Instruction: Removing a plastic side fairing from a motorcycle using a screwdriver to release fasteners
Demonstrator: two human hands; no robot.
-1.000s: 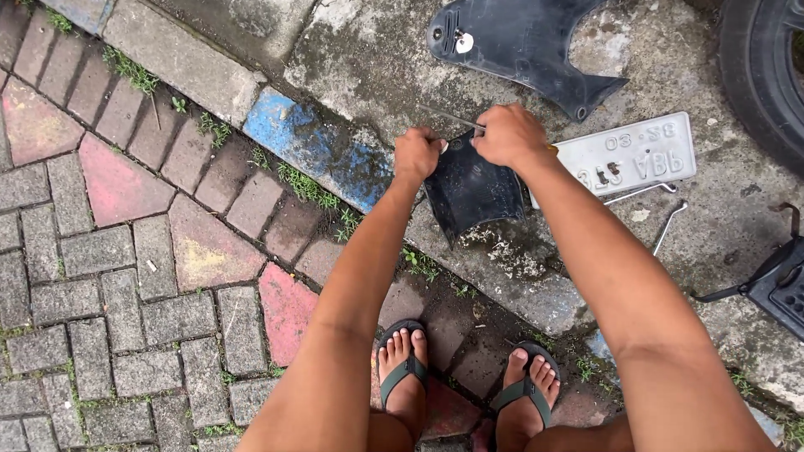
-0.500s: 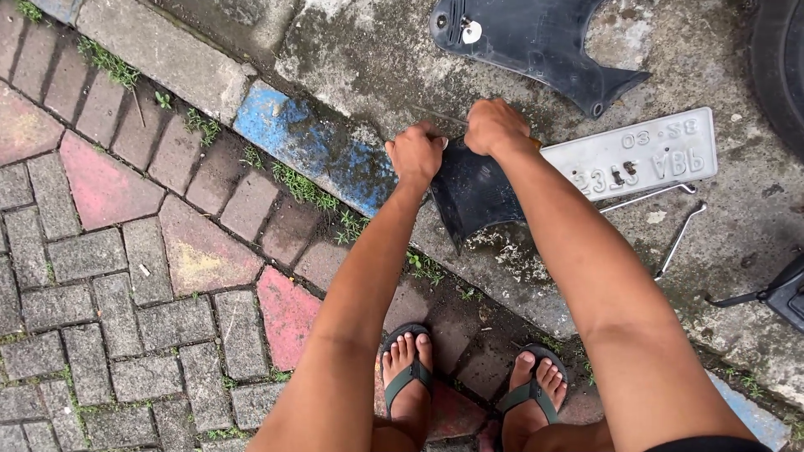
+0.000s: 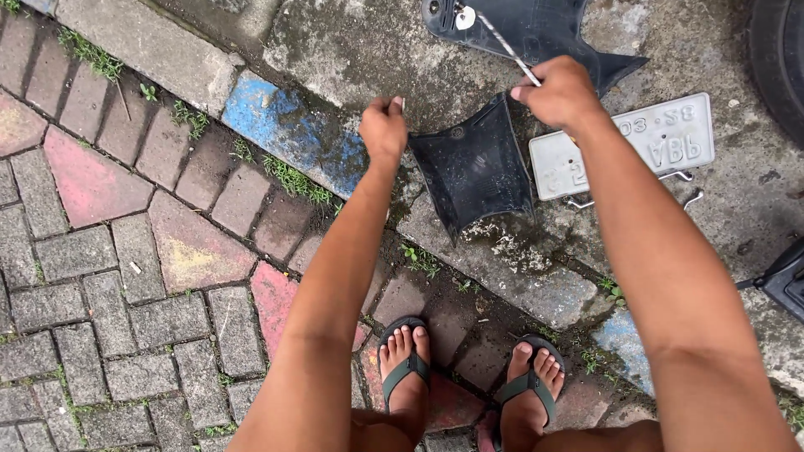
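Two fists closed: right hand (image 3: 561, 92) clamped round a thin metal rod (image 3: 502, 48), left hand (image 3: 383, 130) curled tight, contents too small to tell. Between them, flat on concrete, a small black panel (image 3: 473, 163), apparently untouched. Beyond, a larger black panel (image 3: 544, 29); beside, a white number plate (image 3: 636, 142). No containers in view
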